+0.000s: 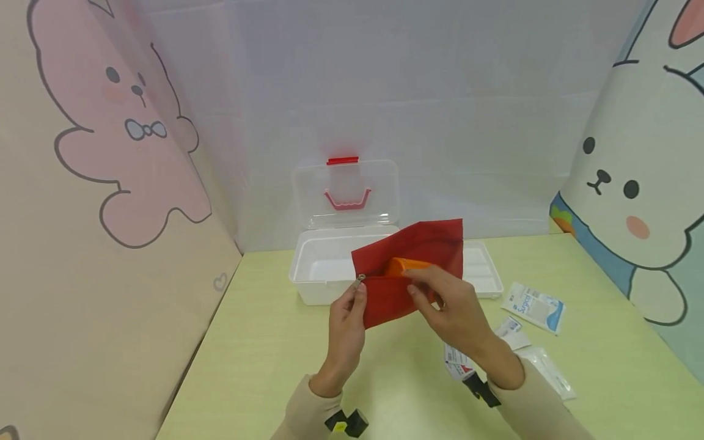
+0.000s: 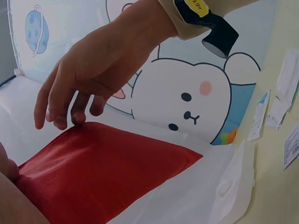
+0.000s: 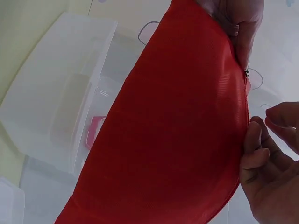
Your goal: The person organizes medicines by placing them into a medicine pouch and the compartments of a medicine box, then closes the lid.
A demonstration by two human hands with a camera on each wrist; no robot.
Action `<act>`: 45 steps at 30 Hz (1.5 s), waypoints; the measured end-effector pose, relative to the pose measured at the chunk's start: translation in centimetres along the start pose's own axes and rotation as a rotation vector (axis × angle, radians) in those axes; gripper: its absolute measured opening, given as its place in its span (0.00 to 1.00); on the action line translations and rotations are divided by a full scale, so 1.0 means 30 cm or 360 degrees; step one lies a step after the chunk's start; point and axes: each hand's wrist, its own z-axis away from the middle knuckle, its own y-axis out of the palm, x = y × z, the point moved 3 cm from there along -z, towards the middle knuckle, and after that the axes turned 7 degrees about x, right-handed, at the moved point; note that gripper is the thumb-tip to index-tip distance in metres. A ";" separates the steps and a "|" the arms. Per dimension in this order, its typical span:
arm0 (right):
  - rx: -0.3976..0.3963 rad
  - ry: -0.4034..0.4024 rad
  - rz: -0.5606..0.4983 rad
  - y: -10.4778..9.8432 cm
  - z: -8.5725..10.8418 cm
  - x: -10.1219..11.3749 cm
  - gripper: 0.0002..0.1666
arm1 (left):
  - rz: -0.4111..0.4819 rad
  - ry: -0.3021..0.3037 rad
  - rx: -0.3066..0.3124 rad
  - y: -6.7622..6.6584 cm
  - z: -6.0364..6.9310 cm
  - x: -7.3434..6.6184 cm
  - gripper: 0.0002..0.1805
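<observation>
A red zip pouch (image 1: 387,299) is held up over the table, its mouth parted. My left hand (image 1: 348,324) pinches the corner by the zip pull, at the pouch's left end. An orange thing (image 1: 400,266) with a curved edge shows inside the mouth; its kind is hidden by the cloth. At that mouth is my right hand (image 1: 453,308), its fingertips by the orange thing and the zip edge. In the left wrist view, the right hand's fingers hang loosely apart over the pouch's upper edge. The right wrist view shows its thumb and fingers beside the zip.
Behind the pouch stands a clear plastic box (image 1: 313,290) with its lid (image 1: 379,183) raised. A white tray (image 1: 484,275) lies to its right. On the right are a surgical packet (image 1: 533,307), a white sealed packet (image 1: 547,371) and a small printed box (image 1: 455,360).
</observation>
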 end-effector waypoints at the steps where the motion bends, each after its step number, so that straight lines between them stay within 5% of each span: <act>1: 0.0037 -0.0008 0.0024 0.006 -0.006 0.003 0.19 | -0.0004 0.0006 0.0011 0.002 0.000 0.001 0.23; 8: 0.0147 -0.0081 0.0156 0.032 -0.024 0.019 0.20 | -0.0134 0.0087 0.0016 0.014 0.001 -0.008 0.18; 23: 0.0185 -0.0013 0.0039 0.056 -0.038 0.020 0.10 | -0.0200 0.0250 0.0176 0.043 -0.001 -0.005 0.15; 31: 0.0185 0.0174 -0.0031 0.059 -0.049 0.020 0.03 | -0.0181 0.0223 0.0234 0.052 0.001 0.001 0.18; 45: 0.0184 0.0448 -0.0015 0.068 -0.066 0.034 0.06 | -0.0264 0.0238 0.0247 0.060 0.002 0.016 0.18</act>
